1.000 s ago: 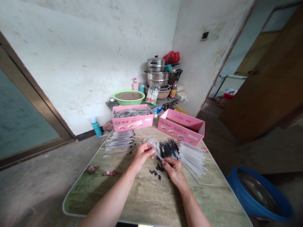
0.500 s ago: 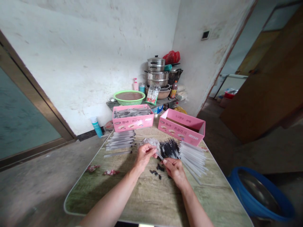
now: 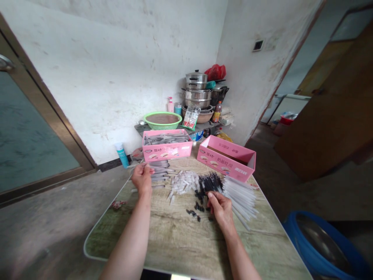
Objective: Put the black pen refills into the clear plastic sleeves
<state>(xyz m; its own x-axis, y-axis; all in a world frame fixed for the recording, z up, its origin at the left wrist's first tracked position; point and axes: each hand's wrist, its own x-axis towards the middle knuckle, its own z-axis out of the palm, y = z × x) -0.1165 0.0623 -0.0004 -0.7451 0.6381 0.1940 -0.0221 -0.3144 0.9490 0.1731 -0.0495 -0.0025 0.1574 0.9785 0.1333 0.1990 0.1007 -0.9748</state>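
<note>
L hand [image 3: 142,179] is left of the white pcs. pile [image 3: 184,181], over grey tubes [image 3: 160,175], fingers curled in, can't tell if gripping one. R hand [image 3: 222,207], near-right of pile, has thumb + index nearly tog., hold unclear; black pcs. [image 3: 199,207] alongside, pale tubes [image 3: 239,196] farther right.

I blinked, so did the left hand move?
Yes, the left hand moved left, toward the left end of the left pink box.
</note>
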